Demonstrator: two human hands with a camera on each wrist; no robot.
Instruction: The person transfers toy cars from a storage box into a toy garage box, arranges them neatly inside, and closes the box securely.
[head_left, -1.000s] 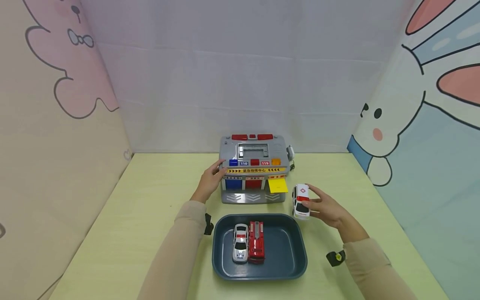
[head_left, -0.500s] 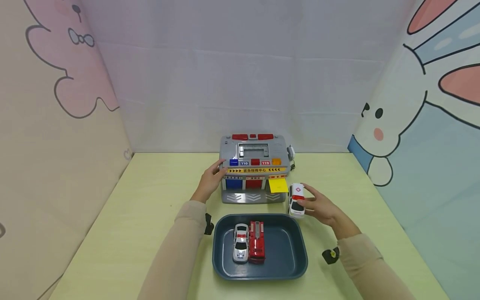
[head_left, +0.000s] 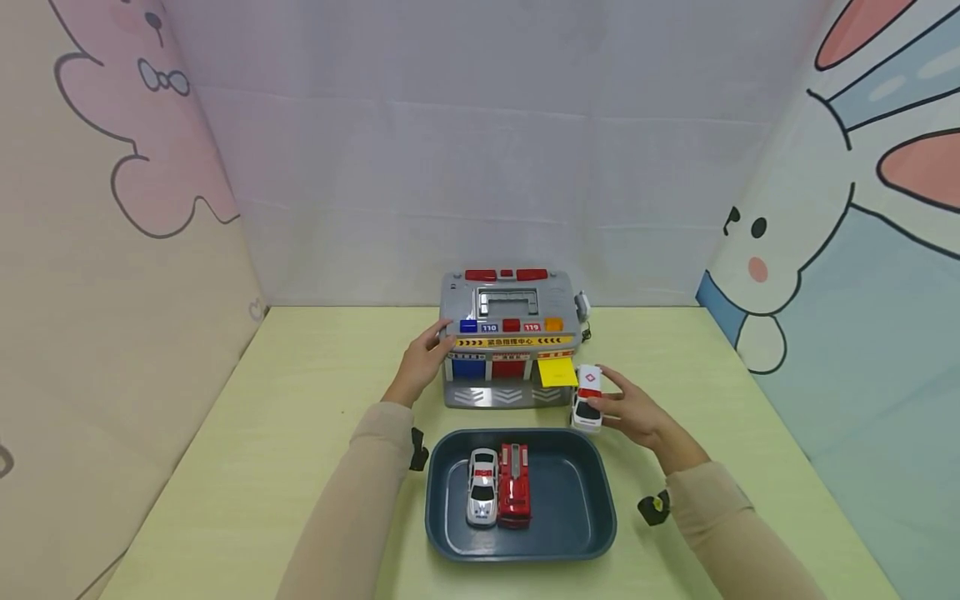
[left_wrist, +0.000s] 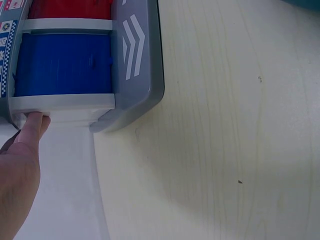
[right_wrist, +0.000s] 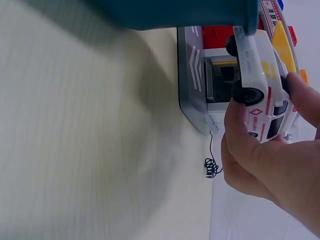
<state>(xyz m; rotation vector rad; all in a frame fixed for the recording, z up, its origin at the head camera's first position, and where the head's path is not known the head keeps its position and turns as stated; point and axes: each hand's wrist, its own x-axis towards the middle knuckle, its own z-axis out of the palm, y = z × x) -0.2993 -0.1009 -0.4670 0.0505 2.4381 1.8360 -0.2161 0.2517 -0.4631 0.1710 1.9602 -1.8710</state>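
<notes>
My right hand (head_left: pixel 637 415) grips a white toy ambulance (head_left: pixel 587 398) with a red stripe by its sides, just right of the toy garage's front corner. In the right wrist view the ambulance (right_wrist: pixel 262 82) is tilted, with its wheels showing. The grey toy garage (head_left: pixel 507 396) stands at the back of the table. Its yellow door (head_left: pixel 557 372) is swung up, while the blue door (left_wrist: pixel 65 65) and red door (head_left: pixel 507 368) are down. My left hand (head_left: pixel 420 364) rests against the garage's left side, fingers on its edge.
In front of the garage lies a dark blue tray (head_left: pixel 570 500) holding a silver police car (head_left: pixel 482 487) and a red fire truck (head_left: pixel 514 483). A handset (head_left: pixel 582 306) with a coiled cord (right_wrist: pixel 212 168) hangs on the garage's right side. Behind the table is a pale cloth wall.
My right hand has carried the ambulance leftward, from beside the garage to close by its open yellow door. The left hand, garage and tray have stayed put.
</notes>
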